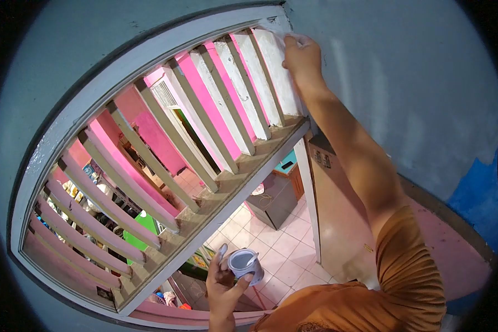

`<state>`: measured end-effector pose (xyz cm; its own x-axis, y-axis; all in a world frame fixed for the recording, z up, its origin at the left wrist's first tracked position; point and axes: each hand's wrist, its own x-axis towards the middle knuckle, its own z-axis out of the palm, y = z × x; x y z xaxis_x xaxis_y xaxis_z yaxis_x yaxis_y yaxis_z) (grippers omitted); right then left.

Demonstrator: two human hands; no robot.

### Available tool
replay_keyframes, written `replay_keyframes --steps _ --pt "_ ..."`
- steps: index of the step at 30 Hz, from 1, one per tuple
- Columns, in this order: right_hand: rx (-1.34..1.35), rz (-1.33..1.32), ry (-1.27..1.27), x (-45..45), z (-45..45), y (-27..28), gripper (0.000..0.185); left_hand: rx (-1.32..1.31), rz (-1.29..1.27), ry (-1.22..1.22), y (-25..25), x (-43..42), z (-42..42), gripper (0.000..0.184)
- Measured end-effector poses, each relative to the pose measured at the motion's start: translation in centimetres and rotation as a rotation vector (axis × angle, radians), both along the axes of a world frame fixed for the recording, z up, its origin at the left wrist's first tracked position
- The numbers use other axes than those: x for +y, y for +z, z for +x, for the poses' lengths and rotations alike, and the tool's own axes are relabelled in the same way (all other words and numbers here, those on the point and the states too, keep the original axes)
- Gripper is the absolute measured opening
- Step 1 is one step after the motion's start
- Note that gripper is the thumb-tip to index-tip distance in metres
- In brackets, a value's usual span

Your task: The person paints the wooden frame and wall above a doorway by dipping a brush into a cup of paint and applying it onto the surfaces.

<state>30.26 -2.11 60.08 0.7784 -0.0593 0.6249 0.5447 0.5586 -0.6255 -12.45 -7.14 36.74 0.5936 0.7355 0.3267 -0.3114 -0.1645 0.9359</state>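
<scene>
Low in the view, my left hand is wrapped round a small paint pot with a pale rim and greyish paint inside. Grey smears mark its fingers. My right hand is raised to the top right corner of a slatted wooden window frame. Its fingers are pinched on something whitish that touches the corner; its kind does not show clearly. Just below that hand stands the last slat, which looks whiter than the brownish slats at the left.
A blue-grey wall surrounds the frame. Under the sill is a doorway with a pinkish door. Beyond are a tiled floor, a grey cabinet and pink walls. A blue sheet hangs at the right.
</scene>
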Motion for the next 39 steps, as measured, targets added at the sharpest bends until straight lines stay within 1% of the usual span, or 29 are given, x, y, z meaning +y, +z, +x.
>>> replay_keyframes --steps 2,3,4,6,10,11,14,16,18,20,21,22,24,25,27,28,30,31,33,34,36,37,39 --pt "-0.095 0.052 0.134 -0.9 -3.2 0.1 0.033 0.006 -0.02 0.008 -0.1 -0.1 0.1 0.084" --pt "-0.099 0.07 0.215 -1.3 -4.3 -0.1 0.032 0.001 -0.025 0.003 -0.1 -0.1 0.1 0.083" --pt "-0.1 0.068 0.217 -2.0 -5.3 -0.3 0.032 -0.004 -0.031 -0.002 -0.2 -0.1 0.1 0.083" --pt "-0.161 0.007 0.365 -3.3 -7.4 -0.8 0.03 -0.014 -0.022 -0.006 -0.4 0.0 0.3 0.083" --pt "-0.207 -0.023 0.407 -3.4 -10.3 -1.1 0.024 0.0 -0.031 -0.008 -0.6 -0.1 0.5 0.082" --pt "-0.383 -0.013 0.334 -3.0 -10.7 -1.3 0.023 0.002 -0.032 -0.007 -0.5 -0.2 0.6 0.082" --pt "-0.624 0.021 0.284 -3.2 -12.5 -1.5 0.019 0.001 -0.025 -0.008 -0.5 -0.6 0.9 0.082" --pt "-0.456 -0.004 0.491 -3.4 -14.1 -1.2 0.019 0.018 -0.028 0.028 -0.4 -0.8 1.0 0.086" --pt "-0.451 -0.015 0.478 -3.3 -13.7 -1.2 0.018 0.006 -0.013 -0.004 -0.6 -0.7 1.0 0.083" --pt "-0.461 -0.024 0.5 -3.6 -12.7 -1.0 0.023 -0.007 0.001 -0.032 -0.7 -0.7 0.9 0.081" --pt "-0.298 -0.069 0.566 -4.1 -12.1 -0.8 0.023 -0.003 -0.02 -0.022 -0.7 -0.8 0.9 0.081" --pt "-0.237 -0.049 0.582 -4.6 -11.3 -0.7 0.023 0.001 -0.042 -0.011 -0.7 -0.9 0.8 0.08" --pt "-0.285 0.076 0.506 -2.4 -6.2 -1.3 0.024 0.007 -0.043 -0.009 -0.6 -1.1 0.8 0.08" --pt "-0.284 0.075 0.504 -2.7 -5.2 -1.0 0.024 0.013 -0.043 -0.006 -0.6 -1.1 0.8 0.08" --pt "-0.015 0.047 0.341 -3.4 -3.6 -0.5 0.026 0.003 -0.03 -0.016 -0.7 -1.0 0.8 0.08" --pt "-0.016 0.046 0.341 -3.6 -2.0 -0.3 0.026 -0.006 -0.015 -0.024 -0.7 -0.9 0.9 0.08" --pt "0.011 -0.06 0.181 -3.4 1.6 -0.4 0.03 0.0 -0.011 -0.028 -1.0 -0.7 0.8 0.08" --pt "0.009 -0.067 0.181 -3.3 3.0 -0.5 0.03 0.007 -0.007 -0.035 -1.1 -0.7 0.7 0.081" --pt "-0.074 -0.036 -0.207 -3.1 4.9 -0.7 0.033 0.006 -0.008 -0.024 -1.3 -0.7 0.7 0.081" --pt "-0.082 -0.047 -0.206 -3.4 5.0 -0.7 0.033 0.009 -0.001 -0.014 -1.4 -0.7 0.7 0.081" --pt "-0.181 -0.058 -0.351 -3.7 5.0 -0.5 0.031 -0.002 -0.015 -0.02 -1.9 -0.3 0.7 0.082" --pt "-0.187 -0.071 -0.35 -3.7 4.7 -0.4 0.031 -0.004 -0.016 -0.027 -2.2 -0.2 0.7 0.082" --pt "-0.25 -0.144 -0.425 -3.6 4.0 -0.2 0.031 -0.014 -0.039 -0.04 -2.7 -0.1 0.8 0.082"
